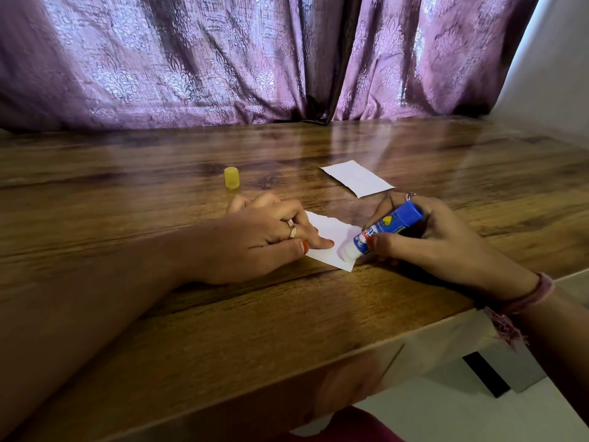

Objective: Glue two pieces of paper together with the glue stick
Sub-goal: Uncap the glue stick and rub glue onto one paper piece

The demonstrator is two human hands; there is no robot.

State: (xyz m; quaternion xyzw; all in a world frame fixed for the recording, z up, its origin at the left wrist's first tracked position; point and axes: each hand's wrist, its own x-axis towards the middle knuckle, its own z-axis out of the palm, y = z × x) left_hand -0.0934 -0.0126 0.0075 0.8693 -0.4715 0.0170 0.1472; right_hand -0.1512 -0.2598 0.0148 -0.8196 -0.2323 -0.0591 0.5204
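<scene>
A small white torn piece of paper (334, 232) lies on the wooden table (223, 314) between my hands. My left hand (264, 240) presses its left part down with a straight index finger. My right hand (424, 240) grips a blue glue stick (387, 228), tilted down to the left, its white glue tip touching the paper's near right corner. A second white piece of paper (358, 178) lies flat farther back, to the right. The glue stick's yellow cap (231, 177) stands upright at the back left of my left hand.
A purple patterned curtain (223, 59) hangs along the table's far edge. The table's near edge runs diagonally at the lower right, with white floor (446, 409) below it. A white wall (557, 74) borders the table on the right.
</scene>
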